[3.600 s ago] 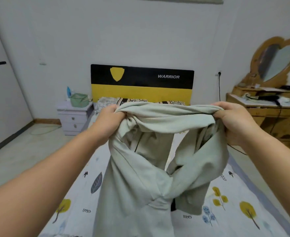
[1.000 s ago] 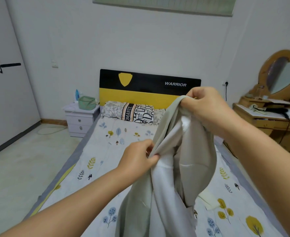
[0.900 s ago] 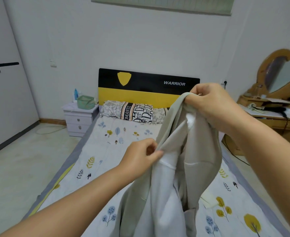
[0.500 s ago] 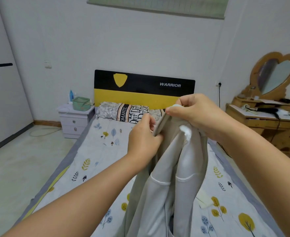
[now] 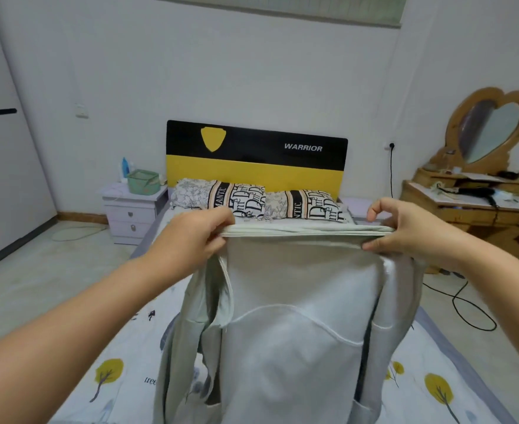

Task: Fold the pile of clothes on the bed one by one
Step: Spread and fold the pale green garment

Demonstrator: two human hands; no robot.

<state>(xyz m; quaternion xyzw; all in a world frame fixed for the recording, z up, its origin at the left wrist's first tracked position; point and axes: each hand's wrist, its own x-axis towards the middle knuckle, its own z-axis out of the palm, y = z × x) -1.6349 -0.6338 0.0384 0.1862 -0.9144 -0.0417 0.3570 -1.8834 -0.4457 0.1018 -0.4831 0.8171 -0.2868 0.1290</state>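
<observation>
A pale grey-green garment [image 5: 291,325], inside out with white pocket linings showing, hangs in the air in front of me above the bed [image 5: 114,371]. Its top edge is stretched flat between my hands. My left hand [image 5: 190,237] pinches the left end of that edge. My right hand [image 5: 411,231] pinches the right end. The garment's lower part runs out of the bottom of the view. The pile of clothes is not in sight.
Two patterned pillows [image 5: 221,197] lie at the black and yellow headboard [image 5: 255,160]. A white nightstand [image 5: 132,209] with a green basket stands left of the bed. A wooden dresser [image 5: 478,215] with a heart-shaped mirror is on the right, a black cable [image 5: 466,304] on the floor below.
My hands, close together on the bunched garment half a second ago, have moved apart sideways. The top edge is now pulled straight and the garment hangs spread out.
</observation>
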